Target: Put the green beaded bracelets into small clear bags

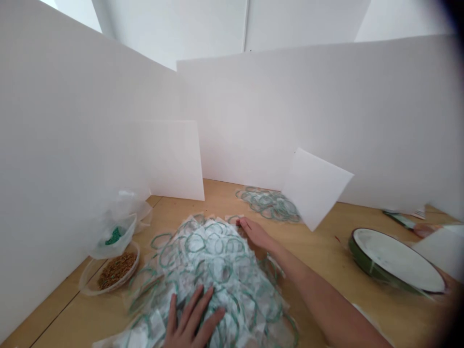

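Left hand [192, 316]: open, fingers splayed, palm down on the near side of the heap of translucent sachets [213, 261]; no grip seen. Right hand [254, 234]: at the far edge of the heap, fingers curled slightly over it; cannot tell whether they pinch anything, as the fingertips are blurred.

Heap lies on the wooden tabletop [319, 251], between the two hands and running off the bottom of the view. Green rubber bands [217, 270] are mixed through it, seemingly looped around or lying among the sachets.

Handling, judged: very light, soft and slippery. Film likely slides and the bands likely snag one another, so a lifted piece may drag neighbours. Best hold is probably a pinch on one sachet's edge at the heap's rim.

Nearby: a looser pile of green bands [268, 205], partly behind a tilted white board [315, 188]; a clear tub of brown granules [116, 270]; a plastic bag with green contents [114, 237]; a green-rimmed white dish [395, 261].

Hard to read: contents of the sachets, the heap's underside, and blurred objects at the far right edge.
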{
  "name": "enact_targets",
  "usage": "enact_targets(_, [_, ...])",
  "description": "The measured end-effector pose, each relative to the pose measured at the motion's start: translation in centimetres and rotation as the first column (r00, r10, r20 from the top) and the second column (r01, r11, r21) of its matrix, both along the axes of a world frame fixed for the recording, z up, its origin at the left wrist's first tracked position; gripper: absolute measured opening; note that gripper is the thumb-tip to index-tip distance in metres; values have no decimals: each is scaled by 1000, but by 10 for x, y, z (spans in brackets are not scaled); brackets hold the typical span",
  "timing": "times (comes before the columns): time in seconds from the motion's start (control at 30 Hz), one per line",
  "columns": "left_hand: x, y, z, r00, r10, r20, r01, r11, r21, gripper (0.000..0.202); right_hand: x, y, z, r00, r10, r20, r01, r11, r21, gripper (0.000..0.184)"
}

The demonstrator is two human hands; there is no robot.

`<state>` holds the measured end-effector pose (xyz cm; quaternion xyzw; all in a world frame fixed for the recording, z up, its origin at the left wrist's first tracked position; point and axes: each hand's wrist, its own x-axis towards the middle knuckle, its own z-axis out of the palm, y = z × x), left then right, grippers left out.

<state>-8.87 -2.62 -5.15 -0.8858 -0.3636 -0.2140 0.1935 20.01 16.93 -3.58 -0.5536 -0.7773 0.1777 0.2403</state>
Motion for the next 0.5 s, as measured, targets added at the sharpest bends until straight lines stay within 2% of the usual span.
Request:
enact_targets(0.1, [-8, 16, 12, 995, -47, -83, 47, 999, -7, 59, 3, 0, 1, 999, -39, -5, 39, 999, 24, 49])
enact_targets(0.2, [-5, 23, 22, 995, -65, -79, 67, 998, 11, 67, 20, 19, 5, 985, -168, 44, 164, 983, 80, 40])
enact_targets(0.3, [1, 25, 33, 992, -87, -90, 88, 996, 8, 75, 50, 45, 8, 924, -364, 115, 343, 925, 165, 28])
enact_targets(0.37, [3, 27, 37, 993, -81, -85, 82, 997, 4, 76, 68, 60, 8, 879, -446, 166, 410, 887, 214, 28])
enact_targets(0.43, [4, 30, 37, 994, -71, -77, 72, 997, 3, 76, 81, 69, 4, 856, -467, 223, 415, 877, 242, 32])
enact_targets(0.5, [2, 34, 31, 995, -74, -72, 76, 997, 16, 76, 86, 72, -3, 852, -442, 281, 378, 891, 252, 31])
